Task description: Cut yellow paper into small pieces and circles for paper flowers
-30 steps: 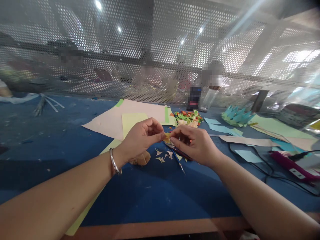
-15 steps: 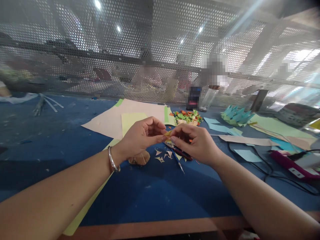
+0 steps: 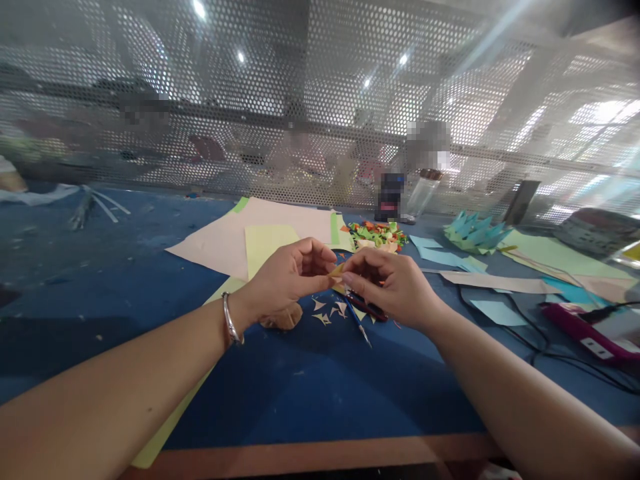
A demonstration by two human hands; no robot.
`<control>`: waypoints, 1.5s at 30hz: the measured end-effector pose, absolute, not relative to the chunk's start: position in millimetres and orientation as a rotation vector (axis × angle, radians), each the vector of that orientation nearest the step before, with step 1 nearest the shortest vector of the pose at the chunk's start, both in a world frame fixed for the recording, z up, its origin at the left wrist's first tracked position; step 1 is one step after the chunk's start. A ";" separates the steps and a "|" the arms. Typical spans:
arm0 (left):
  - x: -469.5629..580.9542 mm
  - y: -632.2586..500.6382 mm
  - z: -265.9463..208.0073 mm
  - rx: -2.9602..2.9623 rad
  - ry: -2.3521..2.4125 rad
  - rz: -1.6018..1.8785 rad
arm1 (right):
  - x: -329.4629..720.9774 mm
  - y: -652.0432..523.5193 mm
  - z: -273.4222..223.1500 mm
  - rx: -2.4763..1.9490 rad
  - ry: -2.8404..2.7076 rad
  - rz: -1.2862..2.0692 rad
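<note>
A small yellow piece of paper [image 3: 337, 271] is pinched between the fingertips of my left hand [image 3: 295, 270] and my right hand [image 3: 393, 280], above the blue table. Both hands are closed on it, and their fingers hide part of it. Beneath them lie small pale paper scraps [image 3: 323, 319] and a blue craft knife or pen-like tool [image 3: 360, 325]. A dark red tool [image 3: 369, 307] lies partly under my right hand. Close below my left wrist is a round brown object [image 3: 283, 317], partly covered.
Behind my hands lie a large pale pink sheet [image 3: 210, 247], a yellow sheet [image 3: 267, 243] and a heap of green and orange paper bits [image 3: 377, 235]. To the right are a spiky light-blue paper piece [image 3: 473, 233], blue strips, a purple power strip [image 3: 583, 333] and black cables. A perforated metal screen [image 3: 275, 153] rises behind.
Both hands stay together on the yellow paper, which now shows turned at a slightly different angle between the fingertips. The whole view has shifted slightly.
</note>
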State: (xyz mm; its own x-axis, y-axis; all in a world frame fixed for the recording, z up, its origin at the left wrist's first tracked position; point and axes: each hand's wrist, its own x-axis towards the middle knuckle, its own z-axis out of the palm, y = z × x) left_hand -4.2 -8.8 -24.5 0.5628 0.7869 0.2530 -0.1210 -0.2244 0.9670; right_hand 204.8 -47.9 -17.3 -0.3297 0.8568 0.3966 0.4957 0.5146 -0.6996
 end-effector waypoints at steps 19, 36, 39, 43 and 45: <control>-0.4 -14.5 -21.6 1.654 0.625 0.964 | 205.4 -46.4 -18.9 -1.099 -1.976 0.569; 2.3 -21.5 -20.7 1.638 0.610 1.131 | 202.9 -48.8 -13.6 -1.090 -1.873 0.742; 2.4 -21.9 -21.0 1.627 0.609 1.158 | 202.3 -49.6 -13.4 -1.085 -1.866 0.769; 3.5 -23.8 -21.0 1.649 0.596 1.224 | 201.2 -50.1 -12.9 -1.056 -1.863 0.796; 4.3 -25.2 -20.8 1.673 0.612 1.248 | 201.3 -50.0 -12.8 -1.059 -1.862 0.785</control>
State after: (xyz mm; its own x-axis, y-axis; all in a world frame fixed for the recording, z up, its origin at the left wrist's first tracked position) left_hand 4.3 -25.2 -20.8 0.3593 0.8117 0.4604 -0.1329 -0.4439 0.8862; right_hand 201.3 -50.0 -12.8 -0.2959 0.8870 0.3544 0.3651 0.4479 -0.8162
